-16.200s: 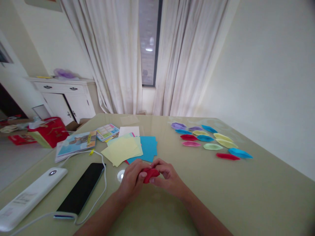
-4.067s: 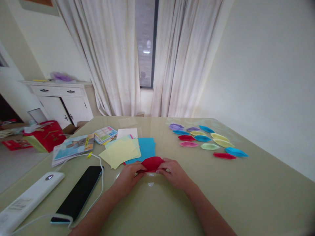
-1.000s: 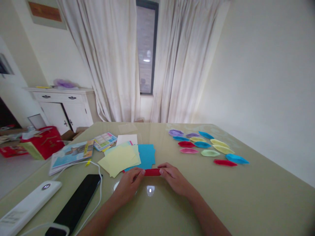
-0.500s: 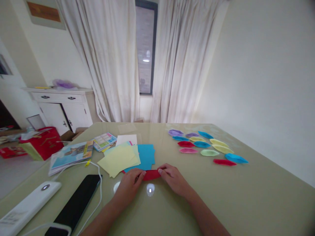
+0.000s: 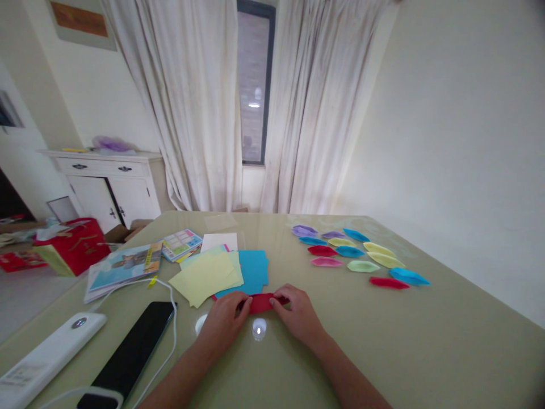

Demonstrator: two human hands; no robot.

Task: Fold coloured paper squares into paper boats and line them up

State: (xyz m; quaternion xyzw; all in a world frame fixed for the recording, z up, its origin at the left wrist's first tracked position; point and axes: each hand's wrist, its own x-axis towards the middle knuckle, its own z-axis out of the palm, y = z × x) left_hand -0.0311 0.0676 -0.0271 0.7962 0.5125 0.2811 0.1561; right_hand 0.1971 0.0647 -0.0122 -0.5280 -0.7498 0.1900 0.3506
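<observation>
While pinching folded red paper [image 5: 261,304] w/ L hand [image 5: 227,314] left & R hand [image 5: 300,315] right, has fingers [image 5: 244,308] closed on both ends, prob. to steady it. Holds it just nr side of blue paper sheets [image 5: 254,267]; has boat-shaped paper folds [image 5: 349,251] far right, prob. spaced vs. crushing.

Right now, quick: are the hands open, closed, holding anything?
Left hand: closed, pinching the left end of the red paper.
Right hand: closed, pinching its right end.
</observation>
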